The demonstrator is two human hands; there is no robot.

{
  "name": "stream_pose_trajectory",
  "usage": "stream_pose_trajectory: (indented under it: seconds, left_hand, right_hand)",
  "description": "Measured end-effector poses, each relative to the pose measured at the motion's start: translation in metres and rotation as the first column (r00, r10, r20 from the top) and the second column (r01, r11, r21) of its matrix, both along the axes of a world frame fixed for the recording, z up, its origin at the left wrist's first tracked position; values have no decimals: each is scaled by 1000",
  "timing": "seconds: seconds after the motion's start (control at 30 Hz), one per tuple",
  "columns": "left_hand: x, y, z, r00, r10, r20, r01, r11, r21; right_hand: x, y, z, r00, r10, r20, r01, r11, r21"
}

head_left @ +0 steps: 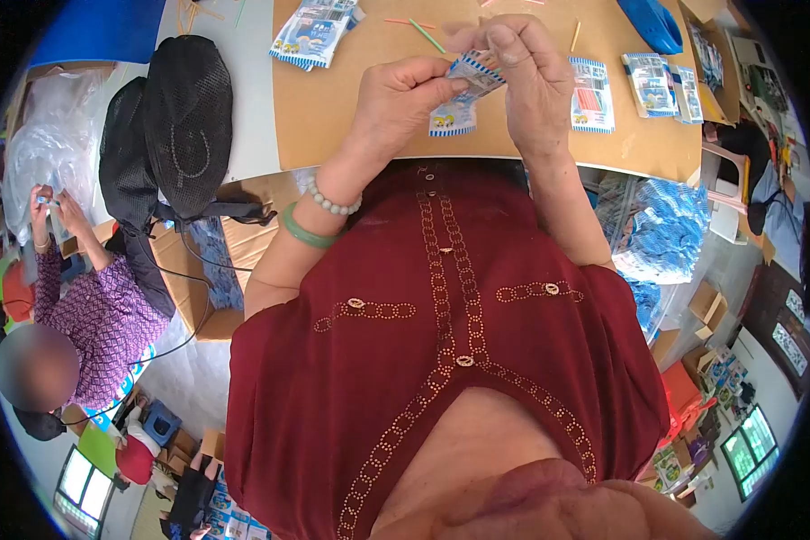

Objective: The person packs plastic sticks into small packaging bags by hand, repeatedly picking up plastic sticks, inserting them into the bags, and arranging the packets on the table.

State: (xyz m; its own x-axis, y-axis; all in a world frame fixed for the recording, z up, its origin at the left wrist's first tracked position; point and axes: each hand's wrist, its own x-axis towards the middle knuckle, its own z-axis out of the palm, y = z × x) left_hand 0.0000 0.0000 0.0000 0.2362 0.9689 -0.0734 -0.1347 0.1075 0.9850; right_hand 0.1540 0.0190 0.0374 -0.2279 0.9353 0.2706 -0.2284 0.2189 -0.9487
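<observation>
1. As I watch remotely through the head camera, the left hand pinches a small held packet between thumb and bent forefinger, narrowly closed on its left side.
2. The right hand is curled at the packet's other end, thumb close to the forefinger; blur there keeps me from telling whether it grips anything.
3. The held packet is raised over the near part of the brown-topped desk, tilted, with a lower packet showing just beneath it.
4. I judge the step in hand to be two-handed work at the packet's end; the next move calls for a steady left pinch and fine right fingertip control.
5. To the right are a packet with a reddish patch and, farther off, a packet pile; a packet stack sits at left. Beyond the hands lie a green stick and a yellow stick.
6. The packets show blue-and-white print, striped edges and small yellow pictures. Lettering is present, but I can read no brand or word with confidence.
</observation>
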Motion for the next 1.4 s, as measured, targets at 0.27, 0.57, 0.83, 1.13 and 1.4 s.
stream_pose_trajectory:
  seconds: [0.27,0.57,0.83,1.13,1.4]
  left_hand:
    - [2,8,-7,992,23,122,-32,996,78]
    - [-11,18,-5,966,-36,255,17,997,73]
    - [-10,22,-13,992,44,120,-42,999,-19]
    - [28,19,-5,984,53,169,-57,998,20]
    - [19,28,-12,981,88,-175,-72,993,95]
  right_hand:
    - [11,14,-11,907,183,379,-120,976,-184]
    - [21,6,-34,996,21,88,-5,983,-182]
    - [25,15,-78,997,7,75,9,976,-216]
    - [22,-11,-63,975,9,-220,-63,969,-239]
    - [125,-12,-41,835,-270,480,382,912,-151]
